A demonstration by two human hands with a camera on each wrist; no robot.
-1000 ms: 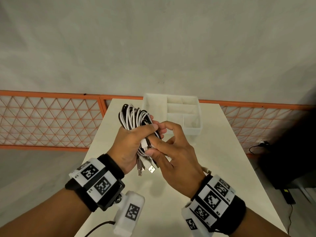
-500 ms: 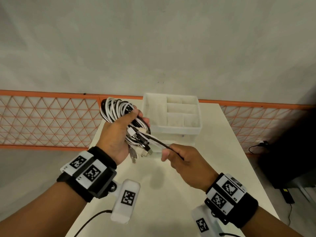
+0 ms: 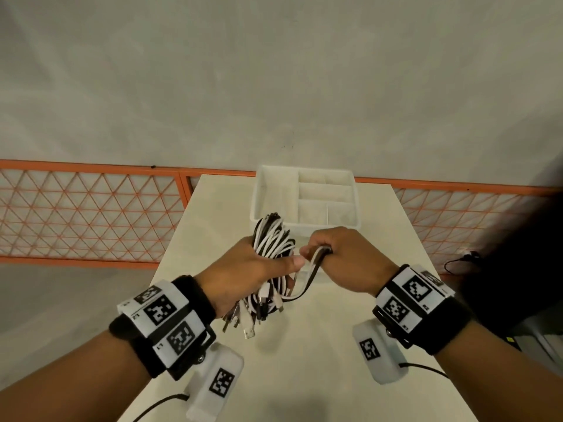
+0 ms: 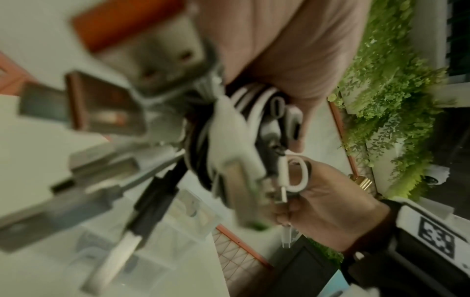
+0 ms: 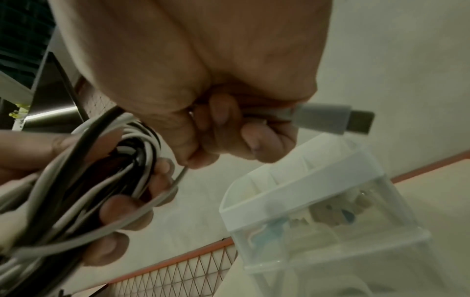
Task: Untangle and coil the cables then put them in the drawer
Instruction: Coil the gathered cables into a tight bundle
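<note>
Cable bundle in left hand (right hand gripping loose ends)

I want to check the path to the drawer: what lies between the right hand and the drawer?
Nothing: in the head view only bare table shows between the right hand and the drawer.

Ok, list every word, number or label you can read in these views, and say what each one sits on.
No word, brand or number reads clearly.
Left wrist band: black-and-white square code markers, patterns rather than text; the tiny characters beside them are too small to read.
Right wrist band: the same.
Bundle of black and white cables and clear plastic drawer box: no print visible.
</note>
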